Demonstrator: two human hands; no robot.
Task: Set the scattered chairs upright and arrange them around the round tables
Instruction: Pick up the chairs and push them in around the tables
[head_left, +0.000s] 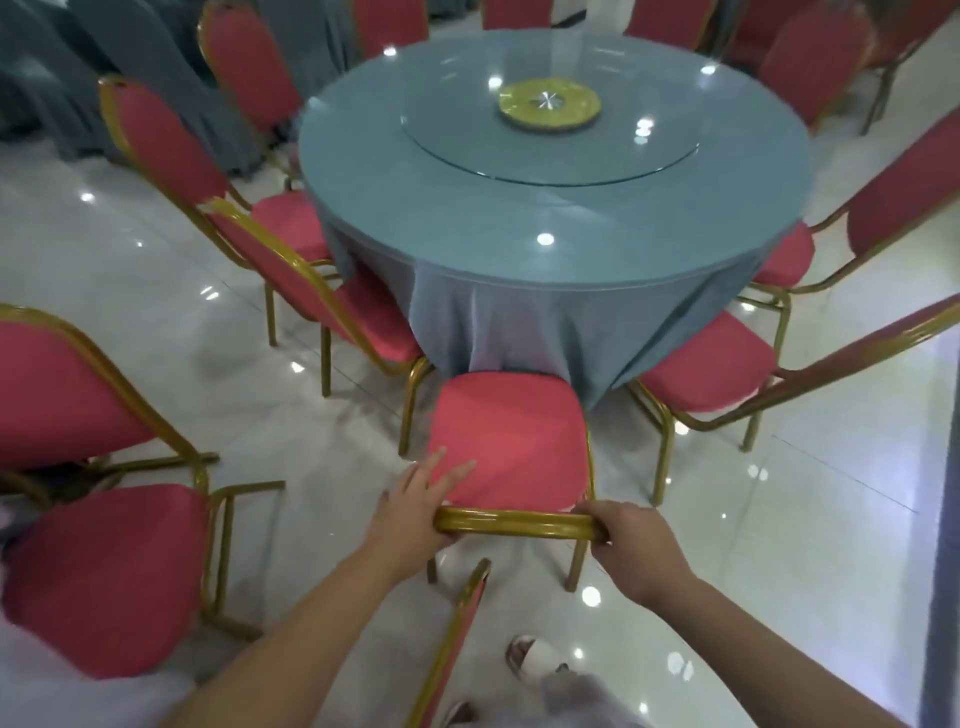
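A red-cushioned chair with a gold metal frame stands upright right in front of me, its seat tucked against the drape of the round table with the blue-grey cloth. My left hand holds the left end of the chair's gold top rail, fingers stretched over the red fabric. My right hand is closed around the rail's right end. Several more red chairs ring the table, among them one at the left and one at the right.
A glass turntable with a yellow-green disc sits on the table. Another red chair stands at my lower left, and a gold-framed chair back rises between my arms. My slippered foot is on the glossy white tile floor.
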